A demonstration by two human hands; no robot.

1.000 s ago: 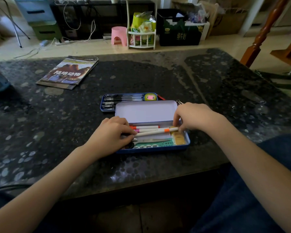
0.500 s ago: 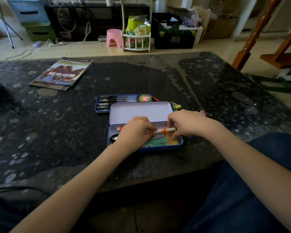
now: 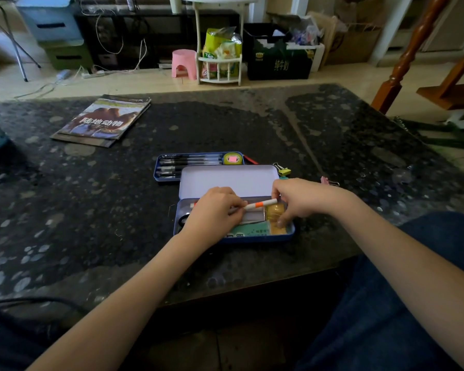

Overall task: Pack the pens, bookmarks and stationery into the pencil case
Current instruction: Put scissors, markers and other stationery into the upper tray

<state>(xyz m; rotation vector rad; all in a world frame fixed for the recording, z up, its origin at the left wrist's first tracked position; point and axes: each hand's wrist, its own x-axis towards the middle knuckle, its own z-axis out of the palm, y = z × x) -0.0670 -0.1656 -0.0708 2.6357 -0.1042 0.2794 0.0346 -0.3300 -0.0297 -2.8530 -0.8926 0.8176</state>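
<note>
A blue tin pencil case (image 3: 291, 231) lies open near the table's front edge, its pale lid (image 3: 228, 180) tipped back. Inside lie a white pen with an orange band (image 3: 260, 204), a green card (image 3: 255, 231) and a yellow block (image 3: 275, 211). My left hand (image 3: 214, 212) covers the case's left half and pinches the pen's left end. My right hand (image 3: 300, 200) reaches into the right end, fingers on the yellow block and pen tip. Behind it sits a blue inner tray (image 3: 157, 170) with several black pens (image 3: 190, 163) and a small yellow-green tape (image 3: 233, 158).
Beside the lid's right corner lie a yellow binder clip (image 3: 284, 170) and, farther right, a pink binder clip (image 3: 328, 181). A red pen tip (image 3: 251, 159) shows behind the tray. A magazine (image 3: 102, 120) rests at the far left of the dark stone table (image 3: 91, 210).
My left hand has slid right over the case's contents and taken the pen's end. My right hand has dropped deeper into the right end. The other white pens are now hidden.
</note>
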